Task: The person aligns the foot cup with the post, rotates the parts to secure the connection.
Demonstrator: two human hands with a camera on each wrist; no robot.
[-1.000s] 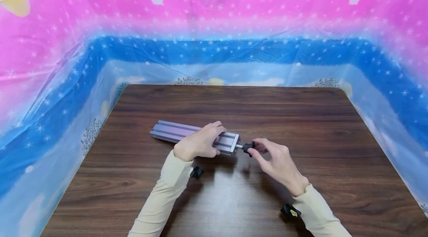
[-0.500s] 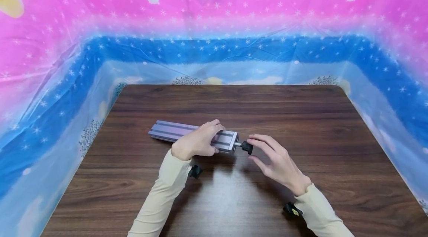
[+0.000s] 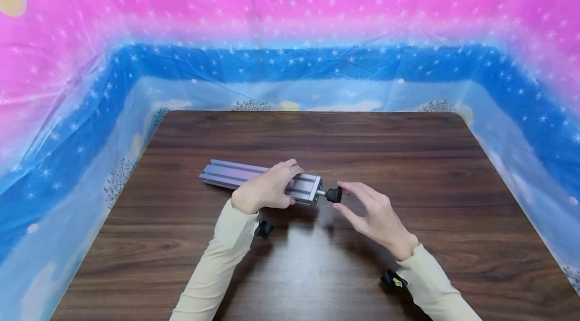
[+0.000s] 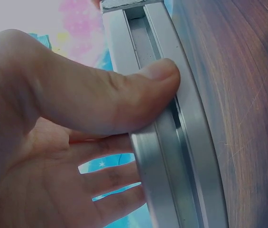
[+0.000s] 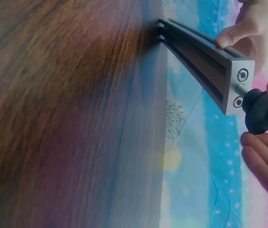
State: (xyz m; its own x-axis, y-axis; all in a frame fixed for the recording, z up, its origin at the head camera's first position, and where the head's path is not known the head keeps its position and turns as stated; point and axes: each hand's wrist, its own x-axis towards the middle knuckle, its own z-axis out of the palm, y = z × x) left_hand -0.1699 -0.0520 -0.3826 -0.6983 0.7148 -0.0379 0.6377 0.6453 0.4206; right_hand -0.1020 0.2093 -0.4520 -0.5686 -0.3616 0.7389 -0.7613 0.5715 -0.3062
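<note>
A person's left hand holds a slotted metal rail over the middle of a dark wood tabletop, its grip closed around the bar, with the thumb laid across a slot and the fingers around the other side. The rail runs left to right, its right end angled slightly toward the person; whether it touches the wood cannot be told. At that end, a flat plate shows two bolts, with a threaded stem projecting between them to a black knob. The right hand pinches the knob, its grip bringing thumb and fingertips to opposite edges. Cream sleeves cover both forearms, and a pink-and-blue backdrop dotted with snowflakes surrounds the tabletop.
</note>
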